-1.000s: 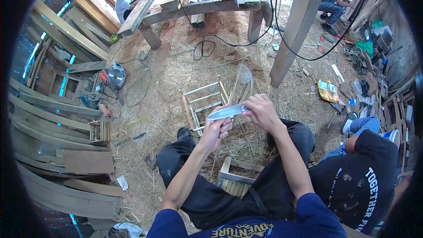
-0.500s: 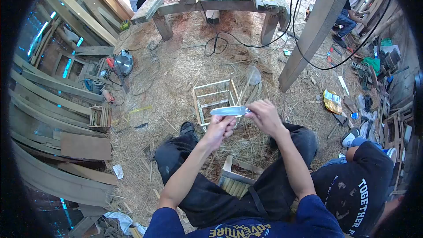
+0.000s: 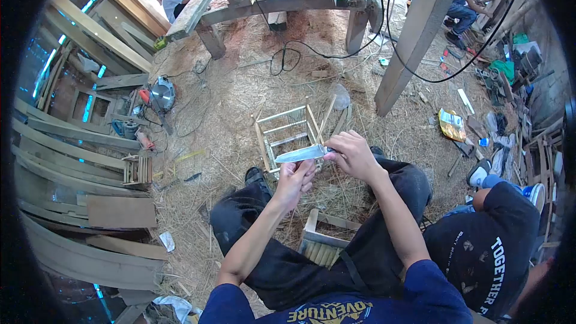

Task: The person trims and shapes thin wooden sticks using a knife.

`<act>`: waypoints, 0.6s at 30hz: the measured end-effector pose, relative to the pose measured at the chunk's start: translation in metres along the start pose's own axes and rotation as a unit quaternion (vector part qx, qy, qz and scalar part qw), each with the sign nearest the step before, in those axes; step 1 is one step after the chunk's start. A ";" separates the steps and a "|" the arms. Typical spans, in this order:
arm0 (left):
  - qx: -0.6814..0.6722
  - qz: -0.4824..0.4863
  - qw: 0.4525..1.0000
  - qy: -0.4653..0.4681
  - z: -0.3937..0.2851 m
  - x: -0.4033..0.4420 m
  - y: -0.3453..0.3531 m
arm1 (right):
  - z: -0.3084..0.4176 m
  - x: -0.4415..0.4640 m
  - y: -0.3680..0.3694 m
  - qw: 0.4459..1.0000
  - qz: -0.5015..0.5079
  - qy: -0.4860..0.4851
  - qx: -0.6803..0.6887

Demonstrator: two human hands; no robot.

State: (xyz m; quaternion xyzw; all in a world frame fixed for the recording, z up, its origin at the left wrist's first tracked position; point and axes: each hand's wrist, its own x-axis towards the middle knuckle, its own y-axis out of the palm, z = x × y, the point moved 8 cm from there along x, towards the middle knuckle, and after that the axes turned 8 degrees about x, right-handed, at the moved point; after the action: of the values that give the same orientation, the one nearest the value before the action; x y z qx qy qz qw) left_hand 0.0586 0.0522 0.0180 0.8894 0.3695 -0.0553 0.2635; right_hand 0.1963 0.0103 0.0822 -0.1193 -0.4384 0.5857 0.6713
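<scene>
The knife (image 3: 300, 154) is lying crosswise in front of my body, raised above the floor (image 3: 210, 114), its blade extending leftward from my right hand (image 3: 354, 155). The fingers of that hand are wrapping tightly round the handle. My left hand (image 3: 294, 181) is sitting just on the near side of the blade, its fingers curling inward and its thumb pointing up toward the metal; whether they are pinching something thin or touching the blade itself, I cannot tell. The long axis is running nearly straight from side to side, the tip slanting slightly toward me at the left. Of my 2 hands, the right is occupying the handle end, while the left is facing the blade's middle. Which of the 2 edges is the sharp edge is not showing clearly. Beyond the blade, a wooden frame (image 3: 280, 114) is standing on the floor and bounding the forward side. Past the tip, room is widening leftward over the litter-strewn ground. On the near side, a slatted wooden piece (image 3: 321, 254) is resting between my legs (image 3: 258, 258); on my right, a co-worker (image 3: 474, 252) is sitting close, narrowing that side
</scene>
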 end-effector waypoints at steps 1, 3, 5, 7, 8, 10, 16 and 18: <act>-0.004 0.004 1.000 -0.006 0.003 0.001 0.000 | 0.000 -0.001 -0.001 1.000 0.003 0.002 -0.011; -0.012 0.010 1.000 -0.015 0.009 0.002 -0.003 | -0.006 -0.004 -0.011 0.998 -0.043 0.000 -0.034; 0.070 0.029 0.997 -0.023 0.005 -0.016 0.010 | -0.050 -0.012 -0.046 0.978 -0.139 0.125 -0.095; 0.120 0.122 0.984 -0.056 0.025 -0.042 0.030 | -0.087 -0.034 -0.091 0.933 -0.213 0.248 -0.153; 0.092 0.143 0.985 -0.024 0.038 -0.045 0.036 | -0.089 -0.039 -0.109 0.926 -0.242 0.238 -0.164; 0.060 0.009 0.998 -0.028 0.033 -0.028 0.003 | -0.085 -0.039 -0.113 0.927 -0.252 0.222 -0.166; 0.054 -0.064 0.996 0.013 -0.001 -0.006 -0.030 | -0.050 -0.029 -0.056 0.966 -0.130 0.198 -0.103; 0.067 -0.077 0.994 0.029 -0.007 0.001 -0.026 | -0.047 -0.018 -0.052 0.968 -0.138 0.186 -0.090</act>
State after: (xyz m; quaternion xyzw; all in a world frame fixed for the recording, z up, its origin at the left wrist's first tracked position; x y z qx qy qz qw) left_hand 0.0407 0.0712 0.0124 0.8751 0.4398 -0.0746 0.1879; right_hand 0.2669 -0.0043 0.0812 -0.2248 -0.3689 0.4125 0.8020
